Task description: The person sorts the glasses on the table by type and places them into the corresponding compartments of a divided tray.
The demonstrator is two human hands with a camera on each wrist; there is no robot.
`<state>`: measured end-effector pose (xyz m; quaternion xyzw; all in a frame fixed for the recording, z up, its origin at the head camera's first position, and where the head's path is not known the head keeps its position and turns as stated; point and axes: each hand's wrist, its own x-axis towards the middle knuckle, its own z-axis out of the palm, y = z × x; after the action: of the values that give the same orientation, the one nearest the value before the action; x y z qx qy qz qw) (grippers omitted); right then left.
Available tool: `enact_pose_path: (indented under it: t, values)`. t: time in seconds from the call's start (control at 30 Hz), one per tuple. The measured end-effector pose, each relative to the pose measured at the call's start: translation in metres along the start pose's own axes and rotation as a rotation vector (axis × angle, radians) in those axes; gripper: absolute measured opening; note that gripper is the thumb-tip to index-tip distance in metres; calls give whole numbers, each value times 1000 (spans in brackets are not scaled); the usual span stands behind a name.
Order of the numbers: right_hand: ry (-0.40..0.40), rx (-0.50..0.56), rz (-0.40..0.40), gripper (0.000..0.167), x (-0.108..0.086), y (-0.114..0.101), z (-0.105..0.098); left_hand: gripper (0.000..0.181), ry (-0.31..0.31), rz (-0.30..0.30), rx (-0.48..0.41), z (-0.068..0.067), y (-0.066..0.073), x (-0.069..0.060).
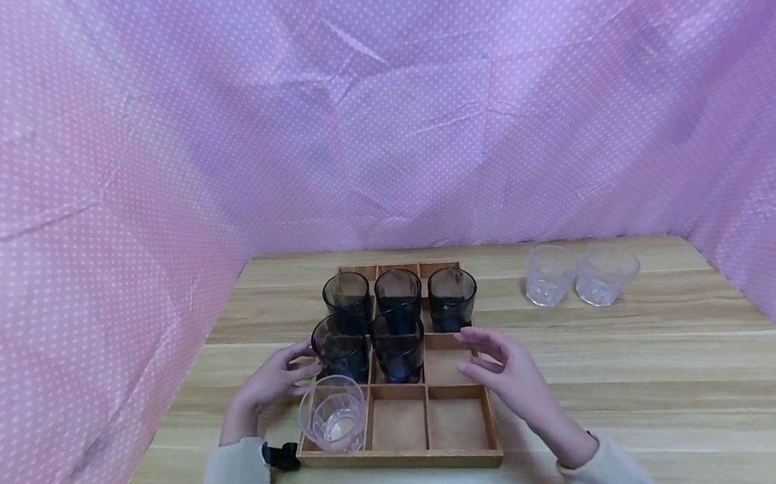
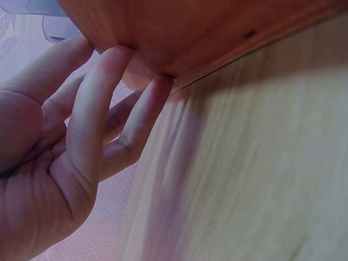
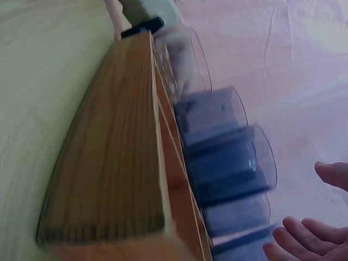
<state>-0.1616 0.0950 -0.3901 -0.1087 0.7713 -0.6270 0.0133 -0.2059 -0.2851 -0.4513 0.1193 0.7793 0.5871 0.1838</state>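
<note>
A wooden tray (image 1: 405, 459) divided into compartments lies on the table. Three dark blue glasses stand in its back row, among them the right one (image 1: 452, 298). Two more, a left glass (image 1: 339, 352) and a centre glass (image 1: 400, 351), fill part of the middle row. In the front left compartment sits a clear glass (image 1: 334, 417). My left hand (image 1: 274, 378) rests its fingertips against the tray's left side, as the left wrist view shows. Beside the tray's right edge, my right hand (image 1: 510, 377) is held near the middle right compartment, fingers spread and holding nothing.
Two clear tumblers, a left one (image 1: 550, 279) and a right one (image 1: 604, 278), stand side by side at the back right of the wooden table (image 1: 645, 374). A pink dotted cloth (image 1: 381, 159) hangs around the table's back and sides.
</note>
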Motion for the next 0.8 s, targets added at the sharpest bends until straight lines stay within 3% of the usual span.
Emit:
enact_pose_path:
  t: [0.57, 0.8]
  values:
    - [109, -117, 77, 51, 10, 16, -36, 63, -8, 5, -19, -1, 2, -1]
    - [141, -165, 116, 51, 9, 15, -47, 63, 7, -22, -22, -2, 1, 0]
